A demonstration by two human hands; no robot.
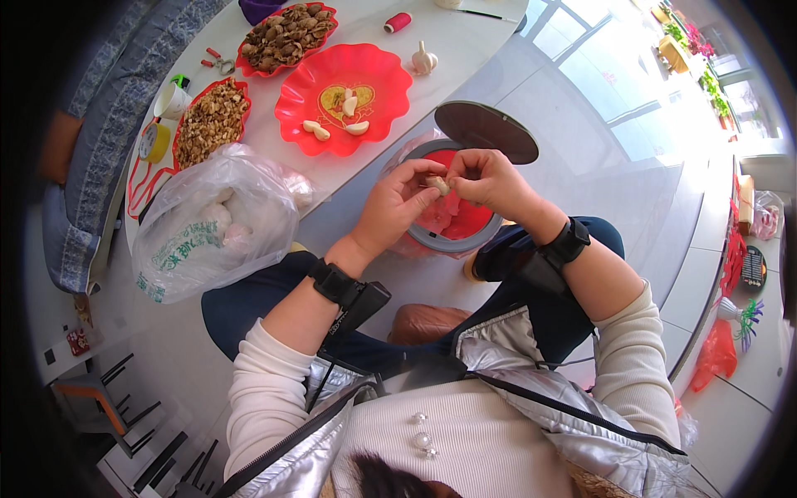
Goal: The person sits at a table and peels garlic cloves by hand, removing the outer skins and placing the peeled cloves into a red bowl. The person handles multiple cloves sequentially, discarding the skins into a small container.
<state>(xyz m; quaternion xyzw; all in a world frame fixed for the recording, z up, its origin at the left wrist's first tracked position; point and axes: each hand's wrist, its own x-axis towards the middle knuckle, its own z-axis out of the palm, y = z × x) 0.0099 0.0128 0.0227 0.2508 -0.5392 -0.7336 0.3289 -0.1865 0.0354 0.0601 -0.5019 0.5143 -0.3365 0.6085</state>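
My left hand (pixel 405 193) holds a garlic clove (pixel 438 184) between thumb and fingers. The fingertips of my right hand (pixel 482 180) pinch at the clove's edge; whether they grip skin or the clove itself is hard to tell. Both hands are over a round trash bin (pixel 436 241) lined with a red bag, its dark lid raised. On the table, a red scalloped plate (pixel 380 68) carries several peeled cloves (pixel 350 106). A whole garlic bulb (pixel 424 61) lies to its right. A clear plastic bag (pixel 261 249) with more bulbs sits at the table's near edge.
Red dishes hold walnuts (pixel 286 37) and walnut kernels (pixel 212 118). Near them are a nutcracker (pixel 219 62), a paper cup (pixel 172 101) and yellow tape (pixel 154 143). A pink thread spool (pixel 398 23) lies farther back. The bin's lid (pixel 489 131) stands beyond my right hand.
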